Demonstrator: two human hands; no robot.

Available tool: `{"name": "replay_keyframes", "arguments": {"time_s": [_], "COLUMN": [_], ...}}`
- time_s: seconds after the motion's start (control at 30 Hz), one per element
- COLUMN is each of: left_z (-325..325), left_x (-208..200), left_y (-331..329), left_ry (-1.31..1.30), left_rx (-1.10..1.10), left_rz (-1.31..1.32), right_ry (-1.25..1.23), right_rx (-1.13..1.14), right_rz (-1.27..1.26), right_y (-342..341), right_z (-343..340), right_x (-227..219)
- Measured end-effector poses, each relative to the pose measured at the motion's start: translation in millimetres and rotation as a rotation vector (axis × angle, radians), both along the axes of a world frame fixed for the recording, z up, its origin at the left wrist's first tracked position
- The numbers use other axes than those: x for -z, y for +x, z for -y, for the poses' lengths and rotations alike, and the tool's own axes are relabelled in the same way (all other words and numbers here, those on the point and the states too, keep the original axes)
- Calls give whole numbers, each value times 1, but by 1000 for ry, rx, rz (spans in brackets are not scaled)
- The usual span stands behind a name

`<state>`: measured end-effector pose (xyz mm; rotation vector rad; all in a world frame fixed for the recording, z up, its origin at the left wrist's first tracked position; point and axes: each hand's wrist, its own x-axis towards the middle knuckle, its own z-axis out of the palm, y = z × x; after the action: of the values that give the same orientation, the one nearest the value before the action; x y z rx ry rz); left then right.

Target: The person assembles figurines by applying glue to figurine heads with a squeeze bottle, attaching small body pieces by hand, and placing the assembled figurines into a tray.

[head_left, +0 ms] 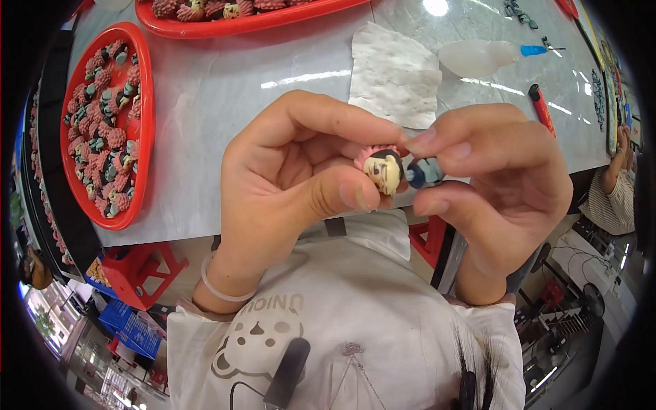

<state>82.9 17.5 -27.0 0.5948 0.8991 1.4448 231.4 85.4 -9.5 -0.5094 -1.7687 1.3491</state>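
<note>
Grey tabletop [198,89] is carrying a red tray [147,123] at ten o'clock. Left grip [260,184] is pinching figurine head [381,172]; right grip [511,174] is clamping blue-grey body [426,173]. Apparently joining; next move calling for alignment.

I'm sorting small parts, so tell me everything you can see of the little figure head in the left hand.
The little figure head looks moulded in plastic or rubber: pale yellow face with dark painted features, textured pink hair above and a dark band behind. It is tilted, face toward the camera, held between thumb and fingers of the left hand. The blue-grey piece in the right hand sits just beside it; whether they touch is unclear.
</note>
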Motion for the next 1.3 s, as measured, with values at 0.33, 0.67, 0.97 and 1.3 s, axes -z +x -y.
{"name": "replay_keyframes", "arguments": {"time_s": [0.33,0.67,0.97,1.3], "left_z": [-1,-3,-20,-79], "left_x": [17,-6,-68,-73], "left_y": [-5,-22,-106,-97], "left_ry": [216,273,180,27], "left_rx": [-8,-52,-340,69], "left_rz": [-184,-176,-1691,-1728], "right_ry": [433,427,103,78], "right_rx": [68,80,366,569], "right_rz": [150,238,36,80], "right_y": [-3,-1,43,55], "right_z": [-5,0,-18,-34], "right_x": [-5,-14,1,3]}}
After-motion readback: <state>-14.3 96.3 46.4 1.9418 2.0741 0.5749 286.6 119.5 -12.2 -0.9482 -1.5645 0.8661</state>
